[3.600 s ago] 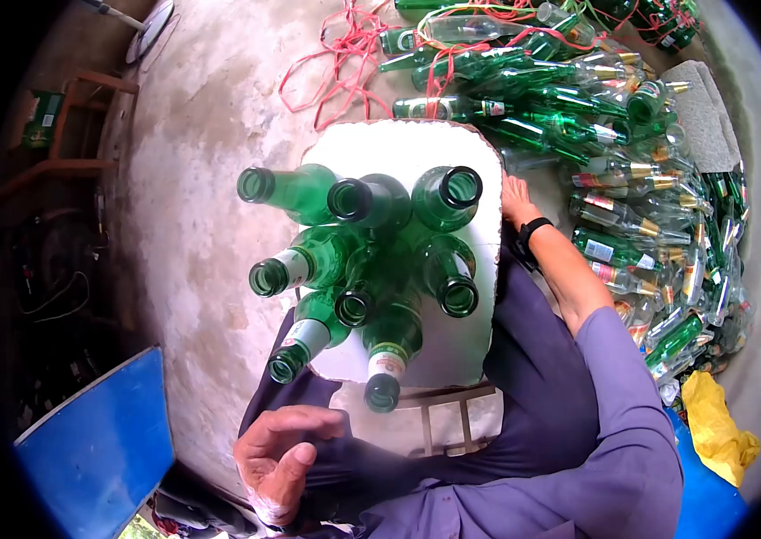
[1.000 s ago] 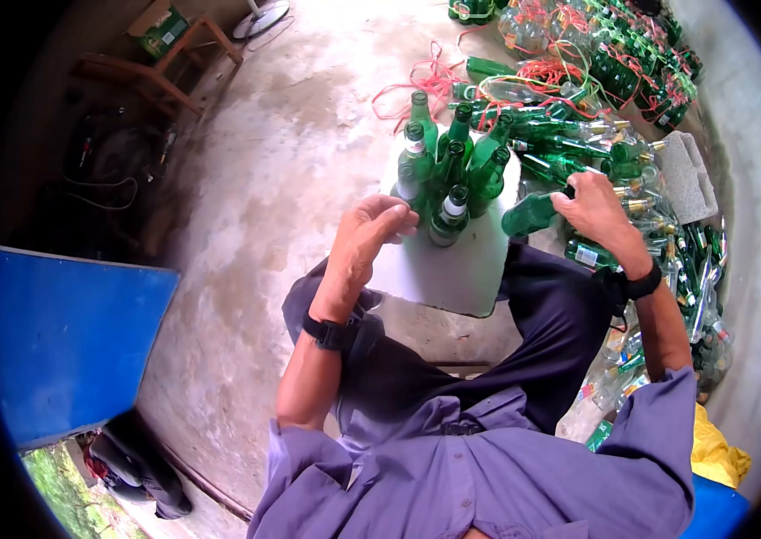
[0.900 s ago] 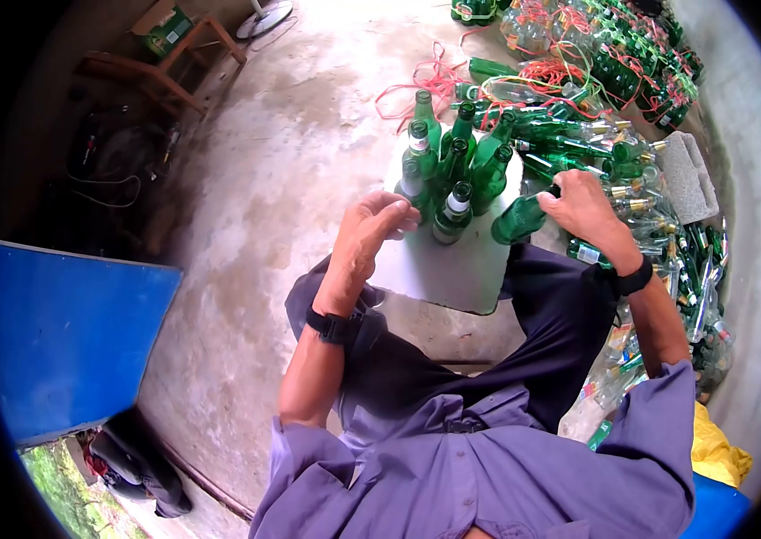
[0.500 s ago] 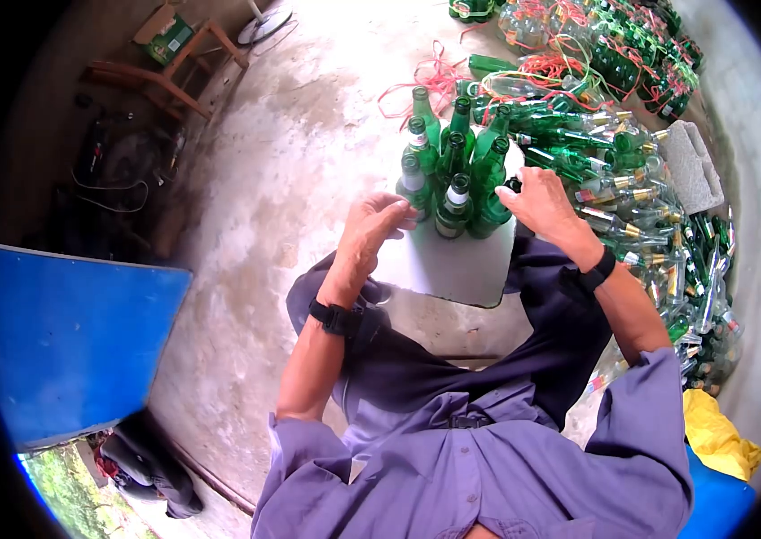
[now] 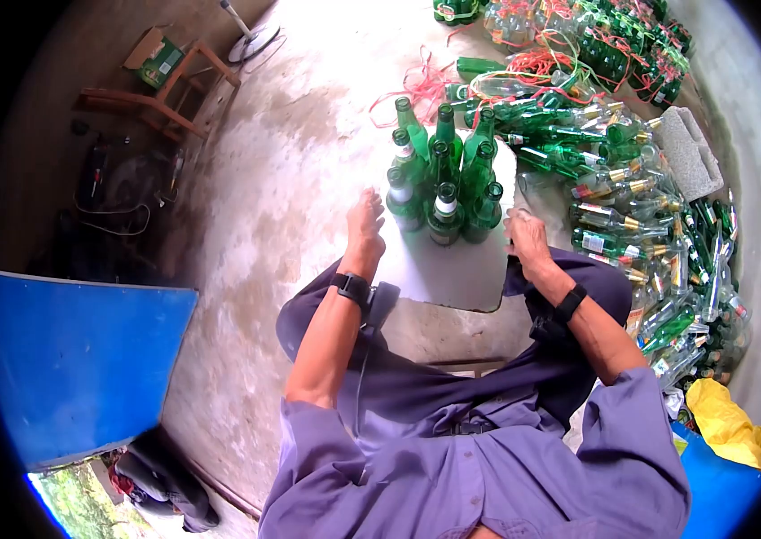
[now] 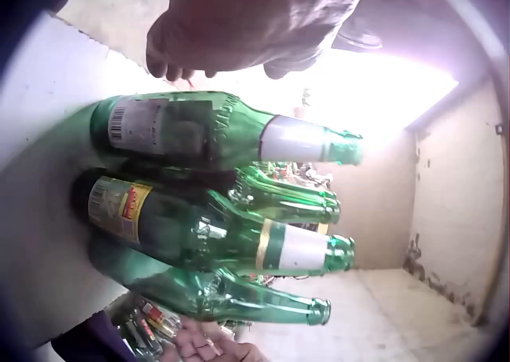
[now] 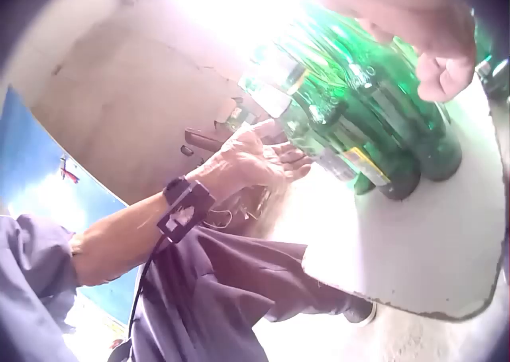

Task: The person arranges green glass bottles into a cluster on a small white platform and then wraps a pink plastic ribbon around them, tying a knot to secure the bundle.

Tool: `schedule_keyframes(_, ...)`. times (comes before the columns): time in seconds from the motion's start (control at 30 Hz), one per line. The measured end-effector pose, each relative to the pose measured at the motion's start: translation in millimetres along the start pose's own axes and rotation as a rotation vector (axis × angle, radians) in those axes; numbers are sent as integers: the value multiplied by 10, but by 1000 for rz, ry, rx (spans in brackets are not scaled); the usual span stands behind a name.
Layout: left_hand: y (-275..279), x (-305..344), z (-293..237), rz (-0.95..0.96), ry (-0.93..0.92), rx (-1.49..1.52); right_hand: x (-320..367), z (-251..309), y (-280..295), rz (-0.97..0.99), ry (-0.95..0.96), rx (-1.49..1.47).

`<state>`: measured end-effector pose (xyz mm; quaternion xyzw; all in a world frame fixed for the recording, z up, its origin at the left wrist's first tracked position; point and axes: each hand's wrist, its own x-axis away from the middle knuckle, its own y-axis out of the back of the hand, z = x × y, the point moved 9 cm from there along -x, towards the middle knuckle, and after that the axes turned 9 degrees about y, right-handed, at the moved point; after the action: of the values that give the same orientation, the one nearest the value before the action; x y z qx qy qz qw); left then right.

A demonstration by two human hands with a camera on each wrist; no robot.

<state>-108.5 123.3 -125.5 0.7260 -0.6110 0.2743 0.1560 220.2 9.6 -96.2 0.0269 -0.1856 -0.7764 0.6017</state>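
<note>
Several green glass bottles [image 5: 444,218] stand upright in a tight group on a white board [image 5: 452,278] in front of the person. Some carry white neck labels. At the left edge of the group is the left hand [image 5: 367,229], its fingers extended beside the nearest bottle [image 6: 167,128] and holding nothing. The right hand [image 5: 527,238] is at the board's right edge, fingers loosely bent and without a bottle, beside the front right bottle [image 5: 484,217]. Its fingers [image 7: 446,75] overlap the bottles in the right wrist view.
Many glass bottles [image 5: 614,242] lie piled on the floor to the right, with red cord [image 5: 421,85] and a grey block [image 5: 690,153] by them. Bundled bottles [image 5: 609,54] stand behind. A blue panel [image 5: 84,359] is at left, a yellow cloth [image 5: 729,422] at lower right.
The right hand has brought a green bottle, held by its neck, onto the board's right side, let it go and drawn back. The left hand has shifted slightly left, away from the bottles.
</note>
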Motion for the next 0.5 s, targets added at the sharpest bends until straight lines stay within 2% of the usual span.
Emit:
schedule_keyframes(0.03, -61, -114, 70, 69, 38, 52, 58, -191, -91, 2, -224, -333)
schedule_keyframes(0.07, -128, -222, 145, 141, 79, 98, 60, -265, -185, 29, -315, -451)
schedule_keyframes(0.1, -140, -323, 205, 151, 84, 88, 26, -295, -207, 15, -319, -456)
schedule_keyframes(0.17, -179, -473, 234, 195, 47, 181, 19, -321, -292, -126, -472, -637)
schedule_keyframes(0.2, -256, -482, 220, 316, 29, 175, -15, -316, -304, -145, -473, -639)
schedule_keyframes(0.27, -346, -459, 187, 358, 42, 282, -154, -200, -559, 45, -401, -855)
schedule_keyframes(0.3, -382, -456, 179, 390, 51, 307, -222, -250, -618, 33, -401, -859)
schedule_keyframes(0.33, -350, -471, 196, 312, 84, 337, -278, -370, -683, 4, -420, -832)
schedule_keyframes(0.37, -389, -489, 221, 317, 92, 328, -298, -418, -718, -24, -440, -806)
schedule_keyframes(0.43, -483, -490, 238, 398, 70, 354, -329, -571, -737, -66, -463, -763)
schedule_keyframes(0.47, -476, -506, 288, 400, 77, 348, -407, -639, -775, -48, -417, -774)
schedule_keyframes(0.5, -477, -482, 233, 413, -68, 197, -475, -707, -796, -32, -368, -784)
